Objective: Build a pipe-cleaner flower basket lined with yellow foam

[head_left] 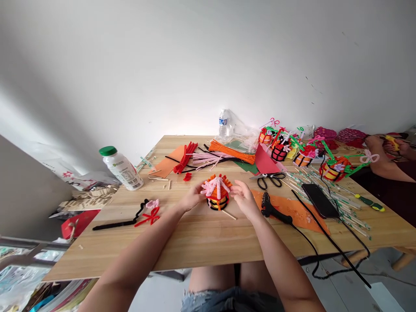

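A small pipe-cleaner ornament (217,193) sits on the table in front of me. Pink and orange strips form its peaked top, over a yellow-orange body with black bands. My left hand (192,197) holds its left side, fingertips partly hidden behind it. At the right side, my right hand (243,197) has its fingers stretched out and apart, close to the pink and red edge; whether they touch is hard to tell. A short wooden stick (229,215) lies at the ornament's base. Left of my hands are a bent black pipe cleaner (120,225) and a red bow (150,216).
Bundles of red (186,158), pink and orange pipe cleaners (232,151) lie behind. Scissors (271,180), a black glue gun (274,210) with its cord, and a phone (320,200) are right. A white bottle (121,169) stands left. Finished ornaments (305,156) and another person's hands (394,145) are far right.
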A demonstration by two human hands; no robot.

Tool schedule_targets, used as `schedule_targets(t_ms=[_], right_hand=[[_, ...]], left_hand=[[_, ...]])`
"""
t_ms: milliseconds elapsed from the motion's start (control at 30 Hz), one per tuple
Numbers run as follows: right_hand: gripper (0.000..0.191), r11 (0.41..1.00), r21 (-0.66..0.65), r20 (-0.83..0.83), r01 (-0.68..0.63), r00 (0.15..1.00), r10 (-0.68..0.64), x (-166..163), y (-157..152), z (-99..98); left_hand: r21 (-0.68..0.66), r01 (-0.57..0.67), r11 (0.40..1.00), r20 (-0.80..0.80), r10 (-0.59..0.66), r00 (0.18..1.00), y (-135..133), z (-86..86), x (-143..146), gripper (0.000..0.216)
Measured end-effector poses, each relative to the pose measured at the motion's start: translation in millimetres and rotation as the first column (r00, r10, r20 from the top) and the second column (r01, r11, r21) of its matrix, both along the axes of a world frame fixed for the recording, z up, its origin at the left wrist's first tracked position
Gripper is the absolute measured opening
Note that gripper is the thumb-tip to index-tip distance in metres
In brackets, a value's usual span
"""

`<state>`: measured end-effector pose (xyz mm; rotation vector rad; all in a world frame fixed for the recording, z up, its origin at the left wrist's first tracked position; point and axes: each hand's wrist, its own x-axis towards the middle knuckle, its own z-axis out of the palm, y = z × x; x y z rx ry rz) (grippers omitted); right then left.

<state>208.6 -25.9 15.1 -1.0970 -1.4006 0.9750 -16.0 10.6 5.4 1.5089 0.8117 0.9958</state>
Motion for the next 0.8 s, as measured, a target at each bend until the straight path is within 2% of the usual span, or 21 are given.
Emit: schedule_targets(t_ms=[100,167,267,367,467,533,567,600,633,667,700,733,767,800], right_hand=[[0.04,0.999,-0.025,-0.023,0.042,0.999,-0.042,-1,-12,10.9],[0.037,0.992,-0.106,-0.019,0.069,0.997,-0.071,-2,-19,19.7],[0.039,0.97,-0.223,0.029,0.094,0.996,-0.09,-1,-28,29.8],[0.042,0.964,-0.248,0.108,0.099,0.991,-0.074,1,-32,34.4],[0.037,0.977,-0.152,0.193,0.148,0.974,-0.117,5,-34,38.3],[0.028,0.969,0.022,0.188,0.247,0.951,-0.246,10,-35,41.7],[0.024,0.94,0.137,0.15,0.312,0.931,-0.331,12,-36,43.3],[0.021,0.887,0.258,0.09,0.382,0.905,-0.416,15,-37,44.7],[0.019,0.812,0.372,0.015,0.45,0.872,-0.489,17,-38,45.7],[0.018,0.724,0.464,-0.063,0.51,0.834,-0.548,19,-40,46.3],[0.017,0.637,0.53,-0.131,0.559,0.797,-0.59,21,-41,46.8],[0.017,0.562,0.572,-0.185,0.597,0.761,-0.621,22,-41,47.1],[0.017,0.504,0.595,-0.223,0.626,0.731,-0.645,22,-42,47.5],[0.016,0.463,0.605,-0.248,0.647,0.707,-0.663,22,-42,47.9]], left_hand=[[-0.006,-0.03,1.0,0.028,0.03,0.999,1,-1.6,3,0.044],[0.002,-0.041,0.999,0.029,0.041,0.999,1,-3.0,3,0.042],[0.023,-0.016,1.0,0.016,0.016,1.0,0,-6.9,5,0.04],[0.075,0.04,0.996,-0.058,-0.036,0.998,1,-9.4,7,0.04],[0.143,0.054,0.988,-0.198,-0.024,0.98,3,1.6,-1,0.05],[0.243,-0.048,0.969,-0.305,0.123,0.944,1,19.7,-14,0.055],[0.33,-0.155,0.931,-0.328,0.267,0.906,-2,30.4,-24,0.05],[0.431,-0.268,0.862,-0.316,0.422,0.849,-7,40.7,-35,0.044],[0.532,-0.4,0.746,-0.243,0.587,0.772,-15,49.2,-47,0.039],[0.596,-0.539,0.595,-0.128,0.734,0.667,-24,54.5,-60,0.033],[0.618,-0.672,0.407,0.015,0.849,0.528,-35,55.8,-73,0.029],[0.603,-0.778,0.178,0.177,0.921,0.348,-46,52.7,-85,0.027],[0.564,-0.824,-0.054,0.311,0.938,0.151,-57,45.6,-97,0.026],[0.54,-0.814,-0.213,0.362,0.932,-0.004,-67,35.3,-108,0.024]])
